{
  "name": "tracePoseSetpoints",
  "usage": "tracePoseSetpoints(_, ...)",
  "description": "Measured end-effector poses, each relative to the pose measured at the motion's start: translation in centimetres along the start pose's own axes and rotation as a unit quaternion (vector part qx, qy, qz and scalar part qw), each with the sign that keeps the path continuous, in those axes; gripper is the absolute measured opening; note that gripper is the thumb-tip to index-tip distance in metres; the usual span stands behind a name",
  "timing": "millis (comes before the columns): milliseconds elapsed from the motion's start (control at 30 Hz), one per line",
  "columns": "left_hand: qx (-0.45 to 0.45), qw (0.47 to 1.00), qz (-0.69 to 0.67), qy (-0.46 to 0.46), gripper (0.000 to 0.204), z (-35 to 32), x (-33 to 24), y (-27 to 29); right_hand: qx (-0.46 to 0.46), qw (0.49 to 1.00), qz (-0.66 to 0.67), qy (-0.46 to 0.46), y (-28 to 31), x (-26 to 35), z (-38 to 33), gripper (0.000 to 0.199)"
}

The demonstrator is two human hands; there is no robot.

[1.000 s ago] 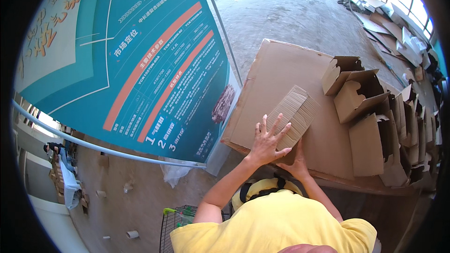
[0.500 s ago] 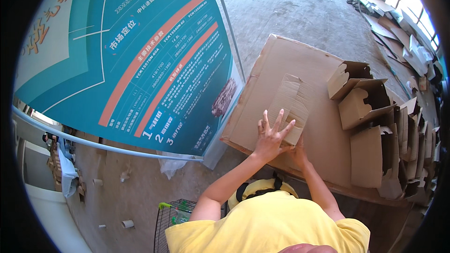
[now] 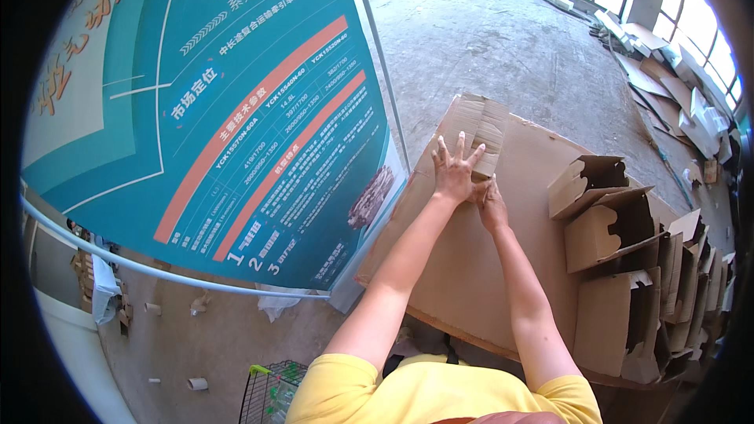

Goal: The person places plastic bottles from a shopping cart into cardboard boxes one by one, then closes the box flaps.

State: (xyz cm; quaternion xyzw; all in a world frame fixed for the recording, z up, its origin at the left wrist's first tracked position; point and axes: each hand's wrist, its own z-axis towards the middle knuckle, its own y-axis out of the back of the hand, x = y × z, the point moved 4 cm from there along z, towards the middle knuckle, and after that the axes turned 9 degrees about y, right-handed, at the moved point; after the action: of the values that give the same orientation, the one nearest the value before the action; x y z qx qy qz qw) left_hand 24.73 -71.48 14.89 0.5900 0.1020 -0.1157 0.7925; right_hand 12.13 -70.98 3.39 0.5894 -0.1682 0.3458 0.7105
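Note:
A flattened small cardboard box [image 3: 481, 119] lies at the far left corner of a large cardboard-topped surface [image 3: 471, 267]. My left hand [image 3: 455, 171] rests on its near part with the fingers spread wide. Just to the right, my right hand [image 3: 492, 206] is closed at the box's near edge, thumb and fingers pinching it. Where the two hands meet, part of that edge is hidden. Both arms reach far forward.
Opened small cardboard boxes [image 3: 609, 228] stand along the right side, with several more stacked beside them. A large teal display board [image 3: 259, 110] rises at the left. Near me on the floor is a wire basket [image 3: 267, 385]. Scrap sheets [image 3: 667, 82] lie by the windows.
Both hands have moved forward, sliding the flattened box from the middle left of the surface to its far corner. My arms are straighter now.

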Motion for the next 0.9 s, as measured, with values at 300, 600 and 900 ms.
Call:
tracePoseSetpoints(300,-0.011,0.999,0.039,-0.008,0.084,9.7,2.7,-3.3,0.146,0.847,0.468,-0.205,5.2,6.3,-19.6,0.057)
tracePoseSetpoints(600,0.044,0.992,0.109,0.037,0.08,11.3,1.9,-3.1,0.089,0.982,0.146,-0.078,14.4,7.1,-30.4,0.028)
tracePoseSetpoints(900,0.028,0.994,-0.04,-0.102,0.066,-6.8,-3.4,-1.4,-0.025,0.998,0.046,0.039,21.9,10.7,-27.1,0.028)
